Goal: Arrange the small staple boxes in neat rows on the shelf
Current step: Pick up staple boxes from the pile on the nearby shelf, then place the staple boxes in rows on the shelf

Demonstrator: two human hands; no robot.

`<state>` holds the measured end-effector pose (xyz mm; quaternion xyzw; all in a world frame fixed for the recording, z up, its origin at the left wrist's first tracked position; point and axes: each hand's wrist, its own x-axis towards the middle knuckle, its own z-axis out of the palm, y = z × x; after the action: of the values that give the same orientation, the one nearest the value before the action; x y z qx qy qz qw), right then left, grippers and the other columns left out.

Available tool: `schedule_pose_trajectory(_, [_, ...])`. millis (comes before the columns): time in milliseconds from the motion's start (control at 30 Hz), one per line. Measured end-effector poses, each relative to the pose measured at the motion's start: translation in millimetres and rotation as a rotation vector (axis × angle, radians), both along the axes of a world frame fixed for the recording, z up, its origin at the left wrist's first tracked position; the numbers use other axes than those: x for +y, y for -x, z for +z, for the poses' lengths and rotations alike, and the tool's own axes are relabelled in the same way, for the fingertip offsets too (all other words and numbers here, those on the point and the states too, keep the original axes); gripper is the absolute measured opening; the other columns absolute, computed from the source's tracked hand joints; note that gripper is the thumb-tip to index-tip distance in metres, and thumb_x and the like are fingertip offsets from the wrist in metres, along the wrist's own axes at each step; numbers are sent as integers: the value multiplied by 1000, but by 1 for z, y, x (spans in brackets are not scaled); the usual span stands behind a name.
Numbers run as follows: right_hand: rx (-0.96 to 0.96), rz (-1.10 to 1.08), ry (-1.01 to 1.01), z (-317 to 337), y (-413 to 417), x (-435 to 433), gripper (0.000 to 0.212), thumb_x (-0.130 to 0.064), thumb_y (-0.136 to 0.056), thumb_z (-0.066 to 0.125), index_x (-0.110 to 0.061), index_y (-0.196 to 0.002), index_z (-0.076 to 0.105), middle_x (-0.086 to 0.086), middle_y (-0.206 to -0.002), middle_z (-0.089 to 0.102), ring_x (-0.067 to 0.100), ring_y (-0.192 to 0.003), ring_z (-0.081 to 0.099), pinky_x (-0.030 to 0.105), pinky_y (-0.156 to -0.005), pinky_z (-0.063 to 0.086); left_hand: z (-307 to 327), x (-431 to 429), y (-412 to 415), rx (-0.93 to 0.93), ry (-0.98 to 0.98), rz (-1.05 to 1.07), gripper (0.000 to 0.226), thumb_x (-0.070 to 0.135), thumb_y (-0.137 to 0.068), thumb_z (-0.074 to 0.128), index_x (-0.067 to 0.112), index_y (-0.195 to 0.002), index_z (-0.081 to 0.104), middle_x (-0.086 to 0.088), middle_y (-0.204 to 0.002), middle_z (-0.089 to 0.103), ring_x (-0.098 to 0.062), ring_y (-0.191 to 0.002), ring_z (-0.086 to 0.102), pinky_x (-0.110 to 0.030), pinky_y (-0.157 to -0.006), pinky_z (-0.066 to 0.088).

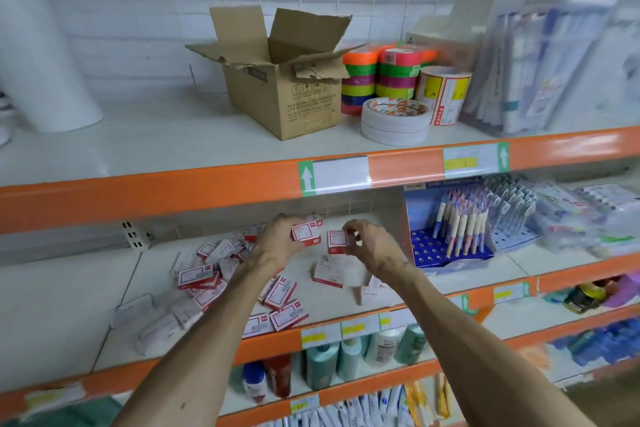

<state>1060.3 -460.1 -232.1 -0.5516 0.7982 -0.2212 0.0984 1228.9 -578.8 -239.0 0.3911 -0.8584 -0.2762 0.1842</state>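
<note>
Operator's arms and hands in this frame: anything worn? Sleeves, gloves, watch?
Nothing worn shows. Left hand and right hand are bare: no gloves, no rings visible. Left forearm and right forearm are bare down to the frame edge: no sleeves, watch or wristband.

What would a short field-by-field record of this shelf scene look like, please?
left hand: grips a staple box
right hand: fingers curled beside an upright box; grip unclear
loose boxes: scattered, no rows yet, on the middle shelf
right of them: blue pen display
shelf above: open carton, tape rolls
</note>
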Motion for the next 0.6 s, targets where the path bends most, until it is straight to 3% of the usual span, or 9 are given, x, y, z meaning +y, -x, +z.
schedule_pose_trajectory(100, [1,20,13,-3,-10,0,31,-30,-90,66,-18,-118,60,3,-117,65,19,-101,63,32,-88,53,-2,7,-17,-10,-1,34,51,8,-84,71,22,-131,57,6,-131,51,-7,-92,56,-10,-77,43])
schedule_pose_trajectory(200, [2,65,12,-9,-27,-7,32,-27,-90,66,-19,-121,60,3,-120,64,20,-101,63,28,-85,50,-9,12,-45,-51,-10,108,56,9,-84,71,21,-135,53,2,-143,46,-16,-117,56,-22,-100,42])
schedule_pose_trajectory(333, [-37,164,-4,-16,-66,-20,33,-21,-88,66,-18,-120,60,5,-121,64,25,-103,63,37,-89,51,-16,14,-98,-79,-3,212,51,7,-82,73,16,-130,59,-5,-126,60,-20,-109,59,-30,-96,45])
schedule_pose_trajectory(600, [-16,398,-33,-20,-193,-71,31,-18,-90,63,-18,-121,59,6,-119,66,27,-100,63,33,-80,51,-18,14,-239,-106,-9,450,39,12,-85,70,15,-124,63,-6,-114,59,-21,-103,59,-33,-93,47])
